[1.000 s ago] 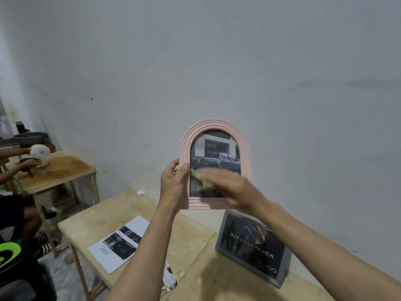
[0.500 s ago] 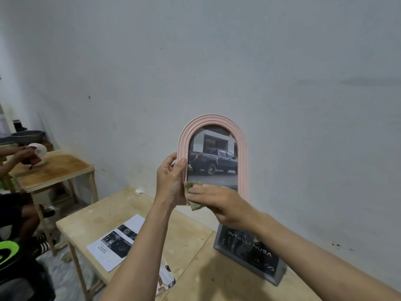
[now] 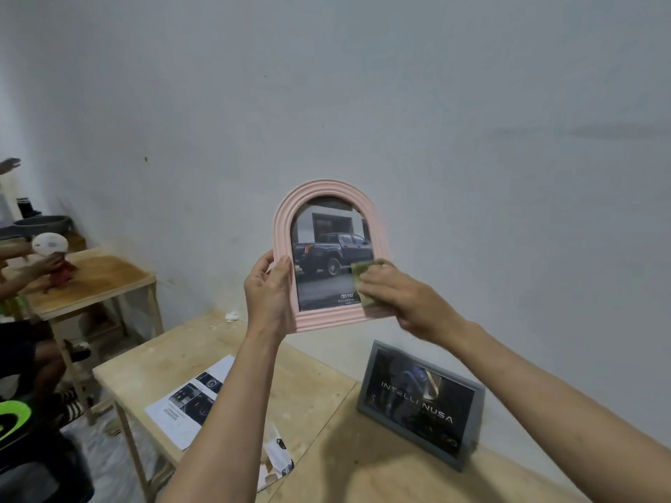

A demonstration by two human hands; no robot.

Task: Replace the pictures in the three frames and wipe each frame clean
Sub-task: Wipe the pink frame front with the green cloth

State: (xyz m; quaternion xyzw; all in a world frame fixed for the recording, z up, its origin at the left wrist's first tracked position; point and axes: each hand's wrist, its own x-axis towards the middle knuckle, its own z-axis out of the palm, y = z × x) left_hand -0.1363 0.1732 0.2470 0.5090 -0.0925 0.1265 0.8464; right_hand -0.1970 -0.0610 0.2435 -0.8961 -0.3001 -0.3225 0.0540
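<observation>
Wiping step in hand: the pink arched plastic picture frame (image 3: 328,259) is held up in front of the white wall (image 3: 399,103), upright, well above the light wooden desk (image 3: 319,393). It already carries a picture of a dark pickup truck, so I judge the swap on this 1 done and the clean underway.

Left hand (image 3: 270,295) grips the pink frame's left edge, thumb curled over the front rim, fingers behind. Right hand (image 3: 399,301) presses a small olive-green cloth (image 3: 363,285) against the lower right of the pink frame's glass, fingers curled over the cloth.

Next move, as I read it: run the cloth over the remaining glass and the ribbed rim, keeping the left grip firm so the frame doesn't twist, then set it down beside the other frame.

Counts:
- Frames in view: 2. The pink one, and a grey rectangular frame (image 3: 421,404) standing on the desk below and right of it, showing a dark "INTELLI NUSA" print. No 3rd frame in view.
- Cloths: 1.
- Loose printed paper sheets (image 3: 188,401): 1 flat on the desk below and left of the pink frame, plus 1 crumpled piece (image 3: 277,462) at the desk edge.
</observation>
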